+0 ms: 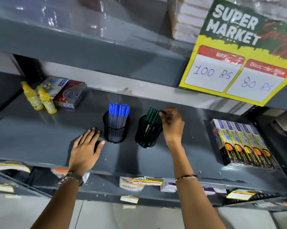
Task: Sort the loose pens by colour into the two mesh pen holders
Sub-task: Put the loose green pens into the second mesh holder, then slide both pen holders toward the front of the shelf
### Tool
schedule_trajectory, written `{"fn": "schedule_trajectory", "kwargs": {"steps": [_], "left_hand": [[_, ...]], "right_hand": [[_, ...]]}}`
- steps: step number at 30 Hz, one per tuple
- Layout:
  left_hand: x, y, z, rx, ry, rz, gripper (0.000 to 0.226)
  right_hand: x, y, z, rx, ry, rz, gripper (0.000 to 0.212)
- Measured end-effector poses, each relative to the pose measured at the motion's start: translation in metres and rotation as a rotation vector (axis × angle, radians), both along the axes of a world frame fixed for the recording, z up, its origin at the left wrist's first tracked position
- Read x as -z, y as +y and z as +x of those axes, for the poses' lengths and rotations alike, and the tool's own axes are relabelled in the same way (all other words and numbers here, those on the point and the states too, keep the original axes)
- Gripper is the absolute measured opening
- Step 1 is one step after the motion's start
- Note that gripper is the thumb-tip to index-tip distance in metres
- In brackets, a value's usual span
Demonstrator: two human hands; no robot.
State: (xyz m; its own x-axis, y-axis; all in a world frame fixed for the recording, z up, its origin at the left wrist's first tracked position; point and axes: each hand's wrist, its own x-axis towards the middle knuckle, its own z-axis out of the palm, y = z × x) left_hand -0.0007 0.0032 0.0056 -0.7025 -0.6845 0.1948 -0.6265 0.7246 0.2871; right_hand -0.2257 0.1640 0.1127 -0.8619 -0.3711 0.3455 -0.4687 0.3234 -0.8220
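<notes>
2 black mesh holders on grey shelf, side by side, not touching. Left holder has blue-capped pens standing upright. Right holder has green pens, leaning a bit right. Right hand just beside right holder's rim, fingers pinched on a green pen cap at top of bunch. Left hand flat on shelf w/ fingers spread, holding nothing, thumb near left holder's base. No loose pens visible on shelf
</notes>
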Motion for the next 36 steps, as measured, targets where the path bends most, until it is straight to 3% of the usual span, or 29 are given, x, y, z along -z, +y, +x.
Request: {"fn": "schedule_trajectory", "kwargs": {"steps": [7, 13, 16, 20, 23, 25, 29, 32, 36], "left_hand": [[0.001, -0.001, 0.000, 0.008, 0.005, -0.013, 0.061], [0.002, -0.002, 0.001, 0.015, 0.002, -0.023, 0.061], [0.003, -0.002, 0.000, 0.019, -0.001, -0.017, 0.060], [0.005, -0.002, 0.002, 0.032, -0.028, -0.027, 0.064], [0.004, -0.001, 0.002, 0.051, -0.034, -0.019, 0.076], [0.002, 0.000, 0.002, 0.034, 0.011, 0.034, 0.082], [-0.014, 0.005, -0.001, -0.024, 0.229, 0.282, 0.106], [-0.036, 0.012, -0.019, -0.031, 0.387, 0.461, 0.113], [-0.048, 0.011, -0.042, -0.013, 0.469, 0.554, 0.110]], "right_hand": [[0.004, 0.002, 0.007, 0.041, 0.060, 0.127, 0.018], [0.015, 0.022, 0.016, 0.157, -0.124, -0.062, 0.029], [0.030, 0.042, 0.027, 0.103, -0.251, -0.066, 0.049], [0.044, 0.047, 0.033, -0.105, -0.289, 0.243, 0.089], [0.043, 0.033, 0.039, -0.152, -0.326, 0.280, 0.115], [0.040, 0.024, 0.041, -0.136, -0.333, 0.229, 0.109], [0.035, 0.017, 0.041, -0.087, -0.264, 0.236, 0.076], [0.033, 0.019, 0.039, -0.086, -0.237, 0.266, 0.074], [0.032, 0.027, 0.042, -0.080, -0.227, 0.268, 0.075]]}}
